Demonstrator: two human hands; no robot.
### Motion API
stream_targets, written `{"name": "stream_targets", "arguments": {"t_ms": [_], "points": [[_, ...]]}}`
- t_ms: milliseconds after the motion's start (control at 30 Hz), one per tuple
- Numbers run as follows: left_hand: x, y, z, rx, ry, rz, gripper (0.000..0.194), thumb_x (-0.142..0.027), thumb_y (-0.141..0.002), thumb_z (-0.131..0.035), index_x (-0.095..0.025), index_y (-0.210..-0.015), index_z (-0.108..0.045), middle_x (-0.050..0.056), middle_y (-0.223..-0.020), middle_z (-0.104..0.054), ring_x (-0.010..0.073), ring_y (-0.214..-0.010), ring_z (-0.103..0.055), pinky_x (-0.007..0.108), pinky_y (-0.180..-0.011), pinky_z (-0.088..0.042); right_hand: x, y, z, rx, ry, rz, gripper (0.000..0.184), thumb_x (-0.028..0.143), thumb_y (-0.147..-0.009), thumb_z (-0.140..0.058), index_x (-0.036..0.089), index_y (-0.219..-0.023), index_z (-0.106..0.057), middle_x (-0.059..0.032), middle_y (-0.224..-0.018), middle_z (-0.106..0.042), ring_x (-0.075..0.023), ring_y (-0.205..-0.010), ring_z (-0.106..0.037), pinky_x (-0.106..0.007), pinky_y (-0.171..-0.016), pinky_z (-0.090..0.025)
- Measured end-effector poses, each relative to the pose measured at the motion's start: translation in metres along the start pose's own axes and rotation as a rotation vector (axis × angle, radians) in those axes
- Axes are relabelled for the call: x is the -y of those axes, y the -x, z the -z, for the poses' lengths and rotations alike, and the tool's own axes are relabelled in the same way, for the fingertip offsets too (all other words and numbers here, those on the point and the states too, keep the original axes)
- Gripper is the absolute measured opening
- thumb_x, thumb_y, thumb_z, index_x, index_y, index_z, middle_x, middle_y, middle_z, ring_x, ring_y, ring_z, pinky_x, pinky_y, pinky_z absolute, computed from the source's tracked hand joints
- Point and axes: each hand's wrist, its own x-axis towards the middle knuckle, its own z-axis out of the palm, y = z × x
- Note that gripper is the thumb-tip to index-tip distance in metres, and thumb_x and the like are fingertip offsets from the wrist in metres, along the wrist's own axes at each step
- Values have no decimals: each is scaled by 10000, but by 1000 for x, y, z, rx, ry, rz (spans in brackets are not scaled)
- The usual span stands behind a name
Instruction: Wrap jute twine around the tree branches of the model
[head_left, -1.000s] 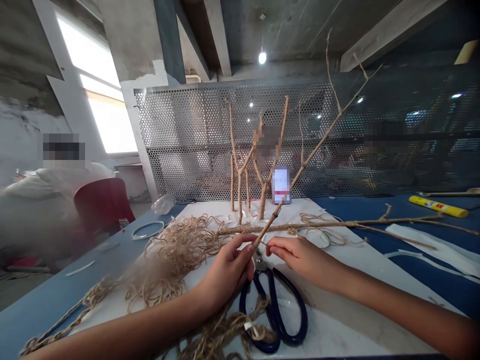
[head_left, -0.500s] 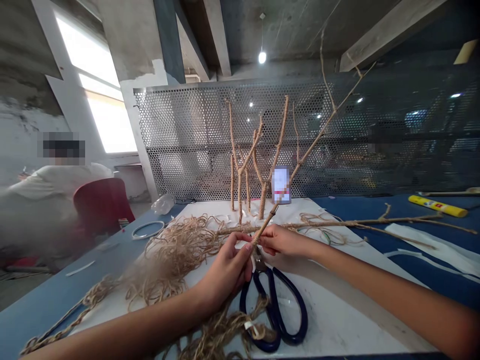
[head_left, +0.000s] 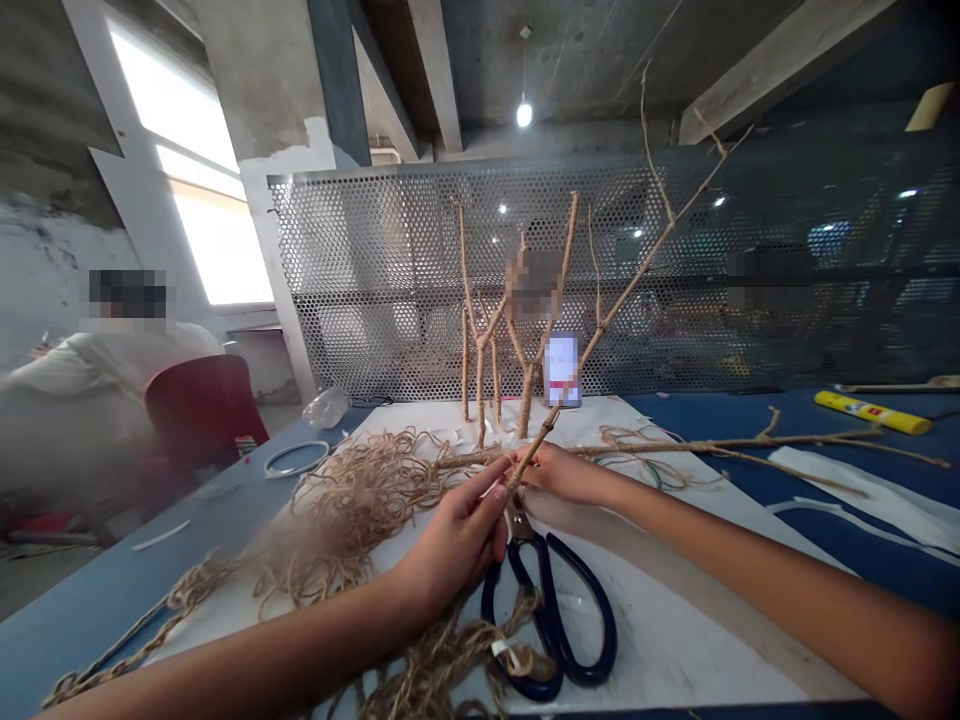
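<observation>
My left hand pinches the lower end of a thin forked branch that slants up and to the right. My right hand is closed around the same branch just above my left fingers, where jute twine is wound on it. A loose heap of jute twine lies left of my hands. Blue-handled scissors rest on the white sheet just below my hands.
Several twine-wrapped sticks stand upright behind my hands, by a small white bottle. A long branch lies across the table to the right. A yellow tube lies far right. A perforated metal screen backs the table. A person sits at left by a red chair.
My right hand has slid from beside the branch's end up onto it and closed around it. The branch has tipped slightly more upright. My left hand has stayed in place.
</observation>
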Motion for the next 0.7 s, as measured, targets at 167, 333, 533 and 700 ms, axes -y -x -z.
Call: {"name": "stream_targets", "arguments": {"t_ms": [167, 333, 533, 700], "points": [[-2, 1, -2, -21, 8, -6, 476, -355, -874, -417, -208, -1323, -358, -73, -457, -471, 28, -273, -291, 121, -266, -187, 0, 11, 6, -10, 51, -13, 199, 207, -818, -446, 134, -775, -627, -20, -724, -596, -134, -674, -495, -250, -627, -372], [-4, 1, -4, -36, 51, -26, 464, -362, -858, -438, -189, -1286, -384, -55, -506, -525, 21, -274, -289, 123, -264, -191, 0, 10, 0, -18, 91, -31, 208, 196, -807, -430, 134, -737, -616, -2, -660, -565, -120, -604, -472, -237, -573, -358], [-6, 3, -6, -45, 37, -36, 423, -334, -861, -424, -197, -1259, -380, -51, -533, -537, 17, -276, -283, 118, -263, -193, 2, 6, -2, -10, 117, -50, 198, 206, -798, -446, 132, -754, -624, 0, -654, -567, -118, -595, -471, -236, -569, -365], [-6, 4, -7, -58, 31, -86, 359, -269, -855, -432, -192, -1206, -417, -27, -685, -566, -3, -305, -287, 122, -278, -215, 2, 8, 2, -17, 130, -61, 227, 200, -806, -427, 124, -733, -628, -7, -643, -566, -118, -590, -477, -238, -564, -369]]}}
